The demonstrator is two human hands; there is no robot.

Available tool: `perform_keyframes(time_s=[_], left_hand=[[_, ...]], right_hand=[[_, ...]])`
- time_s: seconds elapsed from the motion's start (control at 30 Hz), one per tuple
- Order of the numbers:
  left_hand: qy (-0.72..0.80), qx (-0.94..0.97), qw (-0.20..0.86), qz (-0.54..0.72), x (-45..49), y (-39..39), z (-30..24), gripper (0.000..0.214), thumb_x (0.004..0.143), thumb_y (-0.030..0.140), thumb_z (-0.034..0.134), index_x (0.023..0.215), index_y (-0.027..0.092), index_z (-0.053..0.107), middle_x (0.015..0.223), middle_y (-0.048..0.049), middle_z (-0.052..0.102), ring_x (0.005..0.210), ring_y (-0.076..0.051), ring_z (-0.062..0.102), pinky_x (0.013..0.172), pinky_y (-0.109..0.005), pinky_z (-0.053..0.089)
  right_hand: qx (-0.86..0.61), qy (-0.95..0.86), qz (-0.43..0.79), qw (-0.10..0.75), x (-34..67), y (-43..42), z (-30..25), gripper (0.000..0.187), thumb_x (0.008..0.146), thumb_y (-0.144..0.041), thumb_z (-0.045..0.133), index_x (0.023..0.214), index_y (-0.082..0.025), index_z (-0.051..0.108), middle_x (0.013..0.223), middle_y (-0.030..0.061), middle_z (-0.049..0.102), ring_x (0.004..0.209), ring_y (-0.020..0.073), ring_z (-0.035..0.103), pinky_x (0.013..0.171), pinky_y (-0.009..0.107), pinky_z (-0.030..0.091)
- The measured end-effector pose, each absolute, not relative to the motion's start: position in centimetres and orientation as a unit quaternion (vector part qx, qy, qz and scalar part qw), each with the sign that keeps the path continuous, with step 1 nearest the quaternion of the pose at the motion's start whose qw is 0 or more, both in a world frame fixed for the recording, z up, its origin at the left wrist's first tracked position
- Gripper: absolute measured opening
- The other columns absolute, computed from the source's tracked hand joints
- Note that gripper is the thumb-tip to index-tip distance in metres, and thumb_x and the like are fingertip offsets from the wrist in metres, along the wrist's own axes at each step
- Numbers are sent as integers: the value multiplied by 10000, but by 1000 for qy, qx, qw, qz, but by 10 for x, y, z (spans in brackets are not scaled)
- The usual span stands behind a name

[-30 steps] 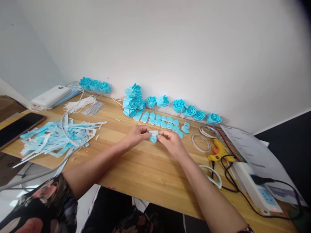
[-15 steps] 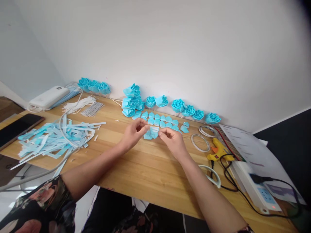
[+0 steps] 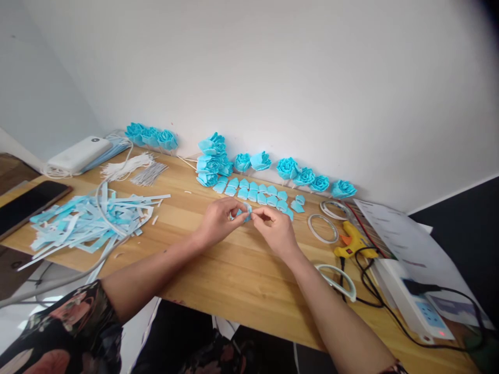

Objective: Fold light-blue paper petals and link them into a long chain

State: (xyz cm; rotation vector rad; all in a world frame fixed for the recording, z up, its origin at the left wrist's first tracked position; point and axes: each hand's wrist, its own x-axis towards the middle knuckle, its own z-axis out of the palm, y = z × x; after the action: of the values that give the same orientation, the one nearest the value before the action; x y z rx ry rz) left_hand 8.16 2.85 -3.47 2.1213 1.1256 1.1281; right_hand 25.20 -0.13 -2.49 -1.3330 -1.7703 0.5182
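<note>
My left hand (image 3: 219, 221) and my right hand (image 3: 273, 226) meet over the middle of the wooden table (image 3: 234, 270). Both pinch one small blue folded petal piece (image 3: 244, 213) between thumb and fingertips, and most of it is hidden by the fingers. Just behind my hands lie two rows of several similar blue petal pieces (image 3: 259, 195). Finished blue paper roses (image 3: 290, 169) line the wall behind them, and a taller bunch of roses (image 3: 210, 158) stands at their left end.
A heap of blue and white strips (image 3: 89, 218) lies at left, with a white power bank (image 3: 76, 155) and a dark phone (image 3: 27, 203) beyond. At right are tape rings (image 3: 322, 228), a yellow glue gun (image 3: 353, 241), scissors (image 3: 337, 278), a power strip (image 3: 417, 306) and papers (image 3: 393, 228).
My hands went forward toward the petal rows with the blue piece spread between them, then closed in together. The piece is now bunched smaller between my fingertips.
</note>
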Motion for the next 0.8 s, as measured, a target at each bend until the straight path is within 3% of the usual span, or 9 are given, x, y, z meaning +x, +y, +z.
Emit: perform_keyframes(time_s=[0.8], left_hand=[[416, 786, 242, 388, 83, 27, -35, 119, 794, 220, 553, 785, 162, 656, 687, -12, 615, 653, -127, 527, 626, -236, 382]], right_hand=[[-524, -724, 194, 404, 250, -1, -27, 136, 806, -226, 545, 732, -210, 659, 702, 16, 672, 667, 166, 600, 668, 273, 455]])
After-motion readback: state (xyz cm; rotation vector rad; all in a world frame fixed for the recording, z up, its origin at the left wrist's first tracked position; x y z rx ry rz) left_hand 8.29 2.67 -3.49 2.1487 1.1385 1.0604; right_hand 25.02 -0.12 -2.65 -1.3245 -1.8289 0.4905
